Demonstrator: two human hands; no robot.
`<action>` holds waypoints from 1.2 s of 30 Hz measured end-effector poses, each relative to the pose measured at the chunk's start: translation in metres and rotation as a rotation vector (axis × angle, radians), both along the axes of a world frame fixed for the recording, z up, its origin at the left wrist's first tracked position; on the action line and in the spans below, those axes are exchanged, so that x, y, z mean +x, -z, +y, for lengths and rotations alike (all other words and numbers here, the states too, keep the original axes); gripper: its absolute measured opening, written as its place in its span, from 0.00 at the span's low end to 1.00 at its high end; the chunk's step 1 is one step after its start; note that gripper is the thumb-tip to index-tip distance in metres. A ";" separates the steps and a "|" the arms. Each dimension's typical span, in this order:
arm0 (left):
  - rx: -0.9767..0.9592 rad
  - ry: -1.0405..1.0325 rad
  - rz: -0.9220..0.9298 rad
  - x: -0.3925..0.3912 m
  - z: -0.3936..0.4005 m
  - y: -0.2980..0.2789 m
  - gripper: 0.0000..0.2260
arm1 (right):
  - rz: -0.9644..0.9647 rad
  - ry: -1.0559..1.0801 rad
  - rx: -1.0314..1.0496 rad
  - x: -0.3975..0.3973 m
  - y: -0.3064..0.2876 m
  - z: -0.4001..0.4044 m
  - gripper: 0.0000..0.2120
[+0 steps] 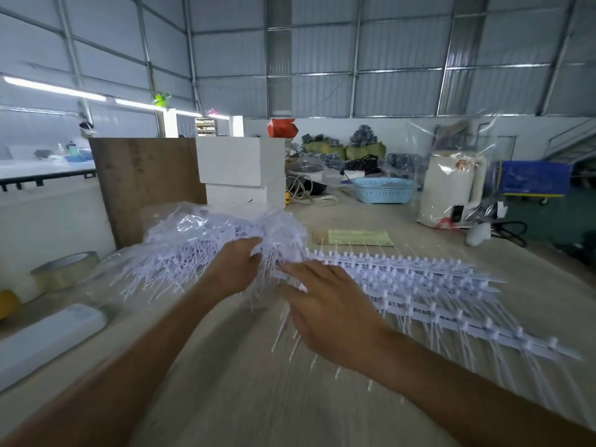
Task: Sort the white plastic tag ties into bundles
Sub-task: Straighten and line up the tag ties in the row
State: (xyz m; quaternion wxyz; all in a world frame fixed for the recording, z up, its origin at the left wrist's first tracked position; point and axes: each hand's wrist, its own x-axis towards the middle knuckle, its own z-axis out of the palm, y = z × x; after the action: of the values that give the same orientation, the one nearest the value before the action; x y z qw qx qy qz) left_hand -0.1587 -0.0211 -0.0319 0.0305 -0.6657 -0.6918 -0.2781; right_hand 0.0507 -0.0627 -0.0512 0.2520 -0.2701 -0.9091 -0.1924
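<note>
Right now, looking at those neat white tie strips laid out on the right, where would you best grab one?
Probably by the stiff spine of a tie strip, pinched from its near, left end beside the right hand. The thin tails hang off one side and would bend or tangle.

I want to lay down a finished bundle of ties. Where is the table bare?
Bare table shows near you, between the forearms. Another patch lies beyond the stacked tie strips, before the blue basket. Crowded: the loose tie heap and tape roll at left.

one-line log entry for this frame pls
left hand: grips loose tag ties | right hand: open beside aligned tie strips | stage: sorting
</note>
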 end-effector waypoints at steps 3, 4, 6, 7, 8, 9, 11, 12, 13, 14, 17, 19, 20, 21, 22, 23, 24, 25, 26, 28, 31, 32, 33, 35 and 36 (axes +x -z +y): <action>0.086 -0.040 0.230 0.022 -0.028 0.008 0.11 | 0.009 0.158 -0.202 0.062 0.013 0.004 0.15; 0.110 -0.027 0.284 0.031 -0.032 0.007 0.10 | 0.039 0.211 -0.261 0.081 0.015 0.009 0.16; 0.087 0.039 0.355 0.052 -0.035 0.004 0.09 | 0.092 0.292 -0.316 0.119 0.018 0.017 0.15; 0.061 0.092 0.385 0.062 -0.034 0.004 0.09 | 0.104 0.328 -0.344 0.137 0.019 0.019 0.15; 0.034 0.138 0.407 0.072 -0.032 0.004 0.09 | 0.109 0.356 -0.367 0.152 0.018 0.020 0.15; 0.015 0.165 0.427 0.081 -0.029 0.007 0.09 | 0.110 0.371 -0.381 0.167 0.017 0.021 0.14; 0.030 0.166 0.482 0.093 -0.020 0.016 0.12 | 0.104 0.383 -0.400 0.192 0.017 0.022 0.12; 0.031 0.139 0.509 0.097 -0.016 0.022 0.13 | 0.087 0.384 -0.401 0.202 0.018 0.023 0.11; 0.017 0.099 0.522 0.098 -0.012 0.029 0.15 | 0.065 0.391 -0.398 0.211 0.021 0.024 0.11; -0.021 0.057 0.534 0.100 -0.010 0.036 0.16 | 0.052 0.402 -0.398 0.216 0.025 0.024 0.11; -0.053 0.065 0.526 0.101 -0.007 0.058 0.14 | 0.143 0.379 -0.398 0.225 0.037 0.026 0.09; -0.002 0.117 0.444 0.100 -0.009 0.062 0.12 | 0.214 0.362 -0.415 0.228 0.038 0.030 0.09; 0.024 0.128 0.378 0.099 -0.010 0.061 0.11 | 0.226 0.364 -0.415 0.229 0.038 0.031 0.09; 0.046 0.129 0.315 0.098 -0.011 0.060 0.11 | 0.230 0.371 -0.413 0.230 0.039 0.032 0.09; 0.048 0.124 0.258 0.098 -0.012 0.058 0.11 | 0.238 0.377 -0.413 0.231 0.040 0.032 0.09; 0.044 0.120 0.202 0.097 -0.013 0.057 0.11 | 0.255 0.380 -0.412 0.232 0.040 0.032 0.09; 0.034 0.116 0.147 0.096 -0.015 0.056 0.11 | 0.278 0.381 -0.407 0.234 0.040 0.031 0.08; 0.036 0.117 0.100 0.096 -0.016 0.057 0.11 | 0.298 0.378 -0.402 0.235 0.040 0.030 0.08; 0.052 0.118 0.073 0.096 -0.017 0.058 0.10 | 0.307 0.371 -0.399 0.237 0.039 0.029 0.07; 0.132 0.128 0.092 0.095 -0.017 0.060 0.09 | 0.286 0.349 -0.396 0.239 0.037 0.027 0.08; 0.161 0.194 0.199 0.097 -0.014 0.064 0.13 | 0.257 0.340 -0.413 0.242 0.038 0.024 0.08; 0.134 0.212 0.213 0.098 -0.014 0.066 0.16 | 0.266 0.339 -0.408 0.243 0.038 0.024 0.08; 0.100 0.221 0.221 0.100 -0.013 0.068 0.19 | 0.293 0.339 -0.400 0.243 0.038 0.025 0.08; 0.051 0.225 0.237 0.101 -0.010 0.071 0.20 | 0.355 0.350 -0.385 0.242 0.036 0.025 0.08; 0.049 0.230 0.232 0.102 -0.009 0.071 0.19 | 0.365 0.360 -0.382 0.242 0.036 0.025 0.08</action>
State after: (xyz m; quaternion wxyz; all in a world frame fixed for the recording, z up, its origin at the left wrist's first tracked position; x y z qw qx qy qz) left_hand -0.0570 -0.0303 -0.1034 0.0942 -0.7671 -0.5959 -0.2180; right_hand 0.2922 -0.0377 -0.0871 0.3175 -0.4991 -0.8063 -0.0082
